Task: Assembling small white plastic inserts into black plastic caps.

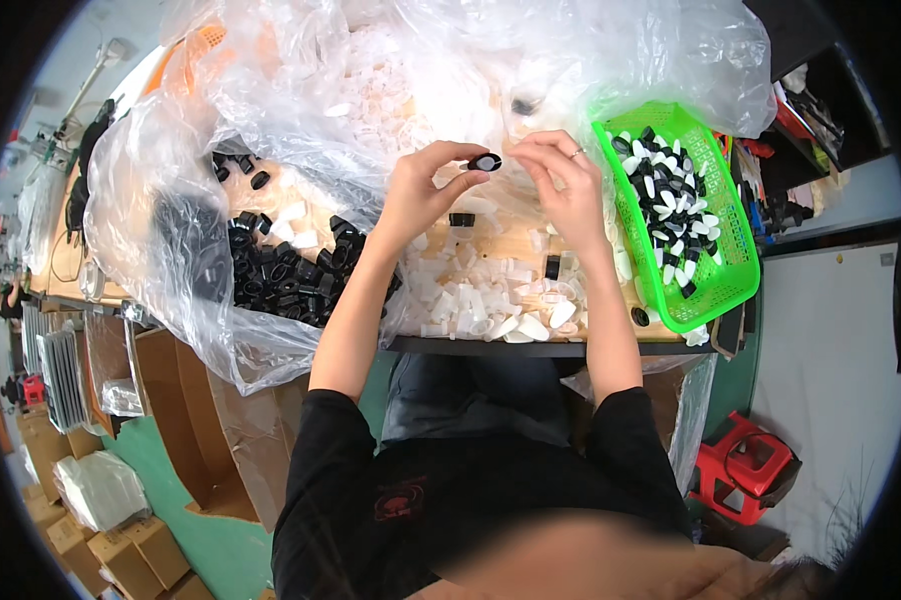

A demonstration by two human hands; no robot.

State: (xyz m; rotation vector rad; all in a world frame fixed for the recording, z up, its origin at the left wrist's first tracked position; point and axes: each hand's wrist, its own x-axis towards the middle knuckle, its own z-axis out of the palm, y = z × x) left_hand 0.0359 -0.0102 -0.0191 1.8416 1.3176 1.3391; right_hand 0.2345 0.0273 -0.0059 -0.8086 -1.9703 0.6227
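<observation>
My left hand pinches a small black oval plastic part with a pale middle between thumb and forefinger, held up over the table. Just right of it, my right hand has its thumb and fingertips pressed together. Whatever those fingertips hold is too small to make out. Below the hands lie loose white and translucent plastic pieces, with a black piece and another black piece among them. To the left, a heap of black plastic parts rests on clear plastic sheeting.
A green plastic basket of black-and-white parts stands right of my right forearm. Crumpled clear plastic bags cover the table's far side, around many translucent pieces. Cardboard boxes sit on the floor at left, a red stool at right.
</observation>
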